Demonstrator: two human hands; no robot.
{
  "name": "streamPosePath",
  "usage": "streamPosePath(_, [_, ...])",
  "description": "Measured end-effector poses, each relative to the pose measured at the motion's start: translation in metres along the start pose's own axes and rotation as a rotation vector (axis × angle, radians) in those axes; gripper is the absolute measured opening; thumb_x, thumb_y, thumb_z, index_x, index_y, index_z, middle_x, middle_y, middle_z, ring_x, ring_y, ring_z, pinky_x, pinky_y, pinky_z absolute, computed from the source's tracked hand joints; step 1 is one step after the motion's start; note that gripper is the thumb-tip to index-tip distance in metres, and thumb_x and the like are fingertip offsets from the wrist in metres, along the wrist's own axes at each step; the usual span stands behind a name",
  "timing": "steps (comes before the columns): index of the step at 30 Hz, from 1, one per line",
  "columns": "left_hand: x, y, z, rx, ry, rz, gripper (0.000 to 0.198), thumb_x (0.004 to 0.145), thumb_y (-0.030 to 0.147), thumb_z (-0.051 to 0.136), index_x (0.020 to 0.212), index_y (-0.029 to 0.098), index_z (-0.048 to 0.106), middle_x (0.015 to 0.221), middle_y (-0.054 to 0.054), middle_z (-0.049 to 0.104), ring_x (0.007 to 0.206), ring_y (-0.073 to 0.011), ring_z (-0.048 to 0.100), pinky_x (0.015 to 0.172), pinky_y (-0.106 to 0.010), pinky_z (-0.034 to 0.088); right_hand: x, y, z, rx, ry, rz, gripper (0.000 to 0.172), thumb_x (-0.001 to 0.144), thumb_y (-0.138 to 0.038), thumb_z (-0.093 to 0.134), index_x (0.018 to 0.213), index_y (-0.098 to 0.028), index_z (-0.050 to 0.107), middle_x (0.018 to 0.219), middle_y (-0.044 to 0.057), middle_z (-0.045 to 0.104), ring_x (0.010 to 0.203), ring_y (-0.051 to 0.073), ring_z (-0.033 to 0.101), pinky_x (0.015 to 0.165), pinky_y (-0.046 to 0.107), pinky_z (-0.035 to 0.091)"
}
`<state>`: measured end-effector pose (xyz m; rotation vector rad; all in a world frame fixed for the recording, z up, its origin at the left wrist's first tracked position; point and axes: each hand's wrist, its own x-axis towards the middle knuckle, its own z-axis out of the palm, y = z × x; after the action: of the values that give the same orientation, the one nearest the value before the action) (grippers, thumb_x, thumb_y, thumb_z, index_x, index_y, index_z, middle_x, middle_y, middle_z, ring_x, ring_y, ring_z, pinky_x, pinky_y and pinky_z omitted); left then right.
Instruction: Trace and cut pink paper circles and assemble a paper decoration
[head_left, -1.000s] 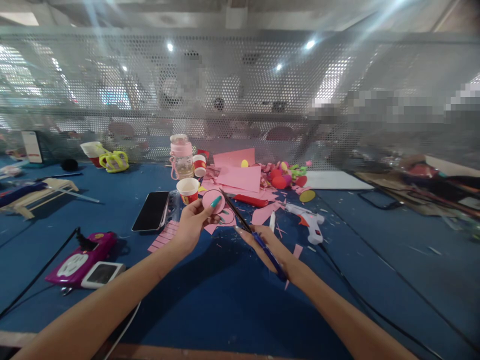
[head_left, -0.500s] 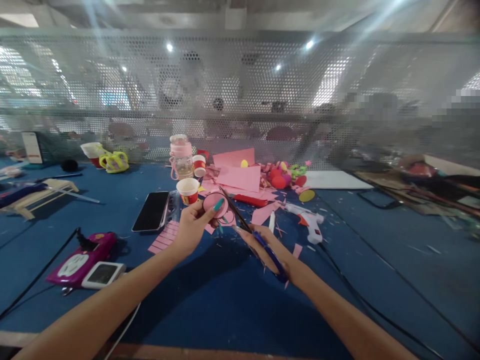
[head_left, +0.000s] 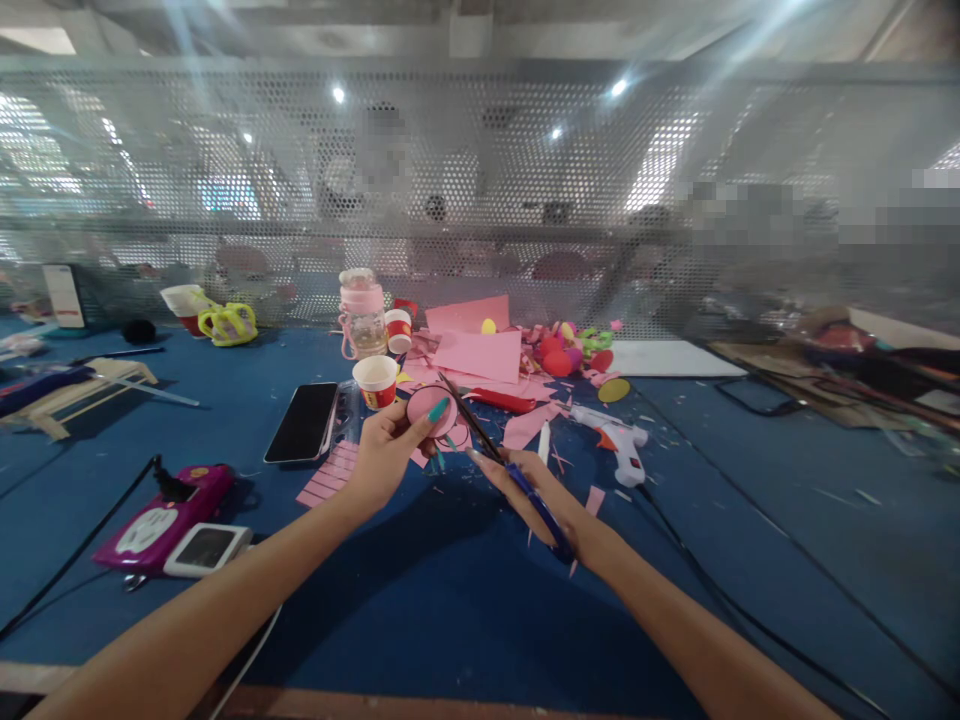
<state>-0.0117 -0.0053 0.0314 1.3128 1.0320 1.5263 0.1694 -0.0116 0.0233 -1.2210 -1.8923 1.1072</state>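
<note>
Pink disc [head_left: 421, 401] lowered slightly, pinched in left grip [head_left: 384, 448], right grip [head_left: 551, 490] holding blue-handled scissors [head_left: 527, 487]

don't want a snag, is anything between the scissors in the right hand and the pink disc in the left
Nothing visible stands between scissors and disc. The left hand has its thumb across the disc, its nail near the edge facing the blades; whether blades and disc touch is unclear.

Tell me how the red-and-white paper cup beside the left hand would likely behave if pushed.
The paper cup looks thin-walled, so it is probably light. It narrows below its rim, so a high push could tip it; its round sides might then let it roll.
</note>
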Motion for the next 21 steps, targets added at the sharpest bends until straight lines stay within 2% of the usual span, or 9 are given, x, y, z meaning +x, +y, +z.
streamPosePath(9, [0.002, -0.003, -0.001, -0.072, 0.018, -0.020, 0.023, 0.068, 0.033, 0.065, 0.076, 0.012, 0.062, 0.055, 0.002, 0.056, 0.045, -0.0077, 0.053, 0.047, -0.021, 0.048, -0.004, -0.010, -0.002, -0.080, -0.010, 0.010, 0.034, 0.077, -0.049, 0.047, 0.073, -0.016, 0.052, 0.055, -0.004, 0.034, 0.051, 0.009, 0.029, 0.045, 0.023, 0.023])
streamPosePath(21, [0.001, -0.002, -0.001, -0.040, 0.026, -0.005, 0.022, 0.070, 0.033, 0.063, 0.076, 0.012, 0.061, 0.056, 0.002, 0.057, 0.046, -0.0084, 0.055, 0.049, -0.021, 0.049, -0.005, -0.014, -0.003, -0.124, -0.005, 0.027, 0.036, 0.076, -0.052, 0.047, 0.065, -0.017, 0.045, 0.053, -0.005, 0.029, 0.049, 0.008, 0.026, 0.044, 0.023, 0.020])
